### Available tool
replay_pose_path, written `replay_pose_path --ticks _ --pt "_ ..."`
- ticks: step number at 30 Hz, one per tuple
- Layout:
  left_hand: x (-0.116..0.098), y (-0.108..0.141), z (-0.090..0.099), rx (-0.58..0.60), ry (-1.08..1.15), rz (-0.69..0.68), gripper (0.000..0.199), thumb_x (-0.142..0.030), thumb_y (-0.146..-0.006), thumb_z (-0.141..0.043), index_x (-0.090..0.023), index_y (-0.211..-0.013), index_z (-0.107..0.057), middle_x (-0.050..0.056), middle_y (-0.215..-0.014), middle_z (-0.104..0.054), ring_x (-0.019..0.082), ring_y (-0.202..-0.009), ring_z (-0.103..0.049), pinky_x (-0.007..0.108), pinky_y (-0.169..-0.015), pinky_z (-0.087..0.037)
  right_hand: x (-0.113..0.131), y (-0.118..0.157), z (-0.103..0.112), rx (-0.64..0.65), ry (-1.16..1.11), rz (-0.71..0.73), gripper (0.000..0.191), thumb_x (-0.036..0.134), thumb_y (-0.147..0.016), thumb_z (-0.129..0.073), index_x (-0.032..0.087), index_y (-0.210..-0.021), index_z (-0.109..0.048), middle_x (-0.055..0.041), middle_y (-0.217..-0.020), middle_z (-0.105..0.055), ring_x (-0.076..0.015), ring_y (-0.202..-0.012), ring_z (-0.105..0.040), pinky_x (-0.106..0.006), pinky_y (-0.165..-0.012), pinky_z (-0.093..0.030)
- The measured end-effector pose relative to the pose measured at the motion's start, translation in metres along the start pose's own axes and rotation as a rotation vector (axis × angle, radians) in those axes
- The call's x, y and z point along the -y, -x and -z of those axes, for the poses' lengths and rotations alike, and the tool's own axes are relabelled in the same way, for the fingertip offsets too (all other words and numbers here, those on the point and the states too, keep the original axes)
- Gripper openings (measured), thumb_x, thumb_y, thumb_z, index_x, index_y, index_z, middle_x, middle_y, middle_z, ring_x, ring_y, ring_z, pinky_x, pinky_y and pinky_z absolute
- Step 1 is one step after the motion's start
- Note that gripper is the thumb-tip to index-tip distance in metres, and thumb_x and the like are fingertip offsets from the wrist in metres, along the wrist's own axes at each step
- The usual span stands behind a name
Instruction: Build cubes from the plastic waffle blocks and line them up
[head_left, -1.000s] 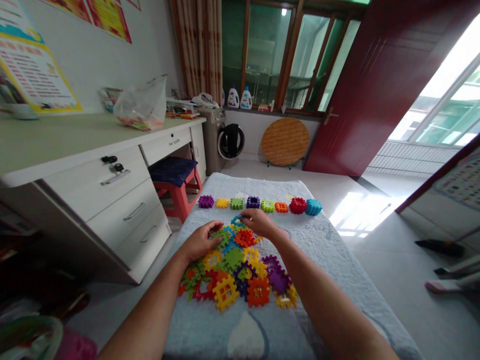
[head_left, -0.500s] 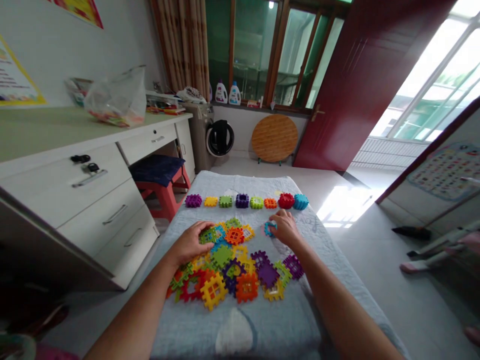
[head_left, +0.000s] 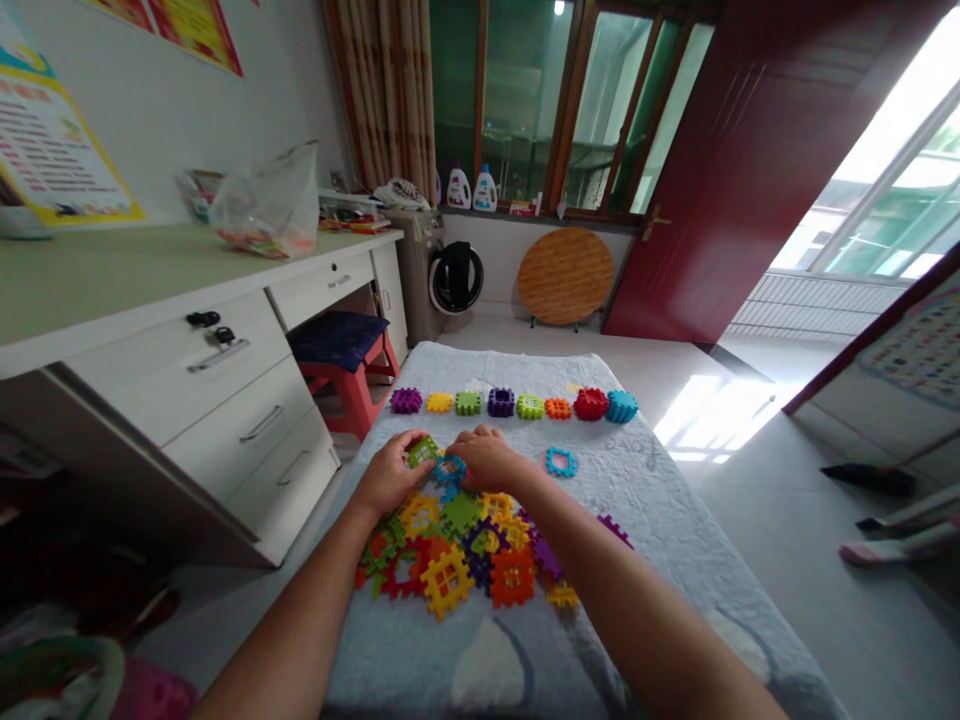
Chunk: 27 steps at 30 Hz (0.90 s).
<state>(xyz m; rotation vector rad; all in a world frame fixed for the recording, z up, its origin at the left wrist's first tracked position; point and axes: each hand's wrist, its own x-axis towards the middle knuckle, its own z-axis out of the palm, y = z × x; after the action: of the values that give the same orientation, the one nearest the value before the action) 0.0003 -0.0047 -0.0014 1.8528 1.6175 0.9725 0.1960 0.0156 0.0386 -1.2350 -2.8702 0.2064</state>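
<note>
Interlocking plastic building tiles with notched edges lie in a loose multicoloured heap on the cloth-covered table. At the heap's far left edge, my left hand (head_left: 396,472) has its thumb and fingers closed around a green windowed tile (head_left: 422,450). My right hand (head_left: 489,459) reaches across from the right, its fingers on a blue tile (head_left: 450,469) beside the left hand. The right fingertips are partly hidden. A blue square frame tile (head_left: 561,462) lies alone to the right of the heap. Nearer me are a yellow tile (head_left: 447,580) and an orange tile (head_left: 513,575).
Beyond the heap runs a row of coloured tile stacks, from a purple stack (head_left: 406,400) to a blue stack (head_left: 622,405). A red stool (head_left: 358,385) and a white desk (head_left: 225,400) stand left of the table (head_left: 675,560).
My right hand has left the blue frame tile on the cloth and moved left to the heap. My left hand stays by the heap's far left edge. The view has shifted slightly.
</note>
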Motion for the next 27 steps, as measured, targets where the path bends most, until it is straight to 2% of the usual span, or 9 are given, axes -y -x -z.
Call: replay_pose_path --ticks 4,7,12,15,18,20,22,24,27 --pt "0.003 0.000 0.000 -0.014 -0.017 0.005 0.056 -0.045 -0.069 -0.060 -0.015 -0.116 -0.056 0.011 -0.118 -0.062 0.026 -0.108 -0.059 0.038 -0.090 -0.048 0.002 -0.002 0.001 0.007 0.065 -0.011 0.031 0.031 -0.072 -0.060 0.024 -0.102 -0.065 -0.0078 -0.105 -0.062 -0.0277 -0.098 -0.048 -0.039 -0.080 -0.037" --pt "0.004 0.000 0.000 -0.025 -0.007 0.011 0.057 -0.046 -0.070 -0.059 -0.015 -0.117 -0.056 0.011 -0.118 -0.062 0.026 -0.108 -0.059 0.038 -0.090 -0.047 0.004 0.001 0.004 -0.048 0.049 -0.011 0.023 0.031 -0.076 -0.057 0.023 -0.094 -0.068 -0.0083 -0.099 -0.065 -0.0275 -0.097 -0.048 -0.040 -0.081 -0.035" --pt "0.006 -0.001 -0.001 -0.023 0.025 0.031 0.059 -0.051 -0.071 -0.059 -0.017 -0.118 -0.055 0.011 -0.118 -0.062 0.027 -0.107 -0.059 0.039 -0.090 -0.048 -0.006 0.008 0.013 -0.328 -0.182 -0.093 0.019 0.021 -0.079 -0.053 0.021 -0.089 -0.069 -0.0055 -0.094 -0.068 -0.0223 -0.094 -0.053 -0.037 -0.083 -0.036" --pt "0.007 0.000 -0.003 0.023 0.017 0.031 0.059 -0.051 -0.071 -0.059 -0.017 -0.119 -0.054 0.011 -0.119 -0.062 0.026 -0.110 -0.058 0.039 -0.094 -0.046 -0.033 0.024 0.022 -0.464 -0.494 -0.138 0.019 0.019 -0.079 -0.052 0.019 -0.091 -0.067 -0.0038 -0.088 -0.067 -0.0162 -0.082 -0.057 -0.029 -0.075 -0.041" --pt "0.009 0.001 -0.005 0.068 0.002 -0.003 0.061 -0.049 -0.070 -0.061 -0.016 -0.120 -0.053 0.012 -0.123 -0.059 0.027 -0.114 -0.056 0.039 -0.096 -0.045 -0.074 0.055 0.027 -0.504 -0.764 -0.222 0.025 0.021 -0.079 -0.049 0.018 -0.102 -0.059 0.0026 -0.066 -0.058 -0.0117 -0.061 -0.054 -0.024 -0.060 -0.042" --pt "0.010 0.000 -0.006 0.078 0.004 -0.025 0.063 -0.049 -0.069 -0.061 -0.014 -0.120 -0.053 0.014 -0.125 -0.057 0.028 -0.116 -0.055 0.039 -0.096 -0.045 -0.101 0.082 0.025 -0.513 -0.846 -0.307 0.025 0.022 -0.077 -0.050 0.018 -0.101 -0.054 0.0046 -0.063 -0.054 -0.0107 -0.056 -0.054 -0.022 -0.055 -0.041" --pt "0.010 0.000 -0.006 0.067 0.007 -0.029 0.063 -0.050 -0.068 -0.062 -0.014 -0.119 -0.054 0.014 -0.124 -0.057 0.028 -0.114 -0.056 0.040 -0.096 -0.045 -0.123 0.106 0.017 -0.511 -0.827 -0.440 0.019 0.020 -0.074 -0.049 0.017 -0.092 -0.054 0.0047 -0.062 -0.053 -0.0098 -0.052 -0.052 -0.022 -0.052 -0.040" --pt "0.009 0.000 -0.005 0.053 0.011 -0.024 0.062 -0.051 -0.067 -0.063 -0.014 -0.117 -0.056 0.014 -0.122 -0.059 0.028 -0.111 -0.058 0.040 -0.094 -0.046 -0.139 0.126 0.006 -0.453 -0.763 -0.528 0.017 0.018 -0.073 -0.048 0.018 -0.088 -0.054 0.0049 -0.060 -0.051 -0.0100 -0.052 -0.051 -0.022 -0.051 -0.040" --pt "0.007 0.001 -0.003 0.046 0.011 -0.009 0.062 -0.053 -0.065 -0.064 -0.015 -0.114 -0.058 0.013 -0.119 -0.061 0.028 -0.108 -0.059 0.040 -0.092 -0.048 -0.151 0.142 -0.013 -0.370 -0.498 -0.586 0.016 0.015 -0.072 -0.049 0.017 -0.085 -0.059 0.0016 -0.065 -0.055 -0.0116 -0.059 -0.053 -0.025 -0.061 -0.042"
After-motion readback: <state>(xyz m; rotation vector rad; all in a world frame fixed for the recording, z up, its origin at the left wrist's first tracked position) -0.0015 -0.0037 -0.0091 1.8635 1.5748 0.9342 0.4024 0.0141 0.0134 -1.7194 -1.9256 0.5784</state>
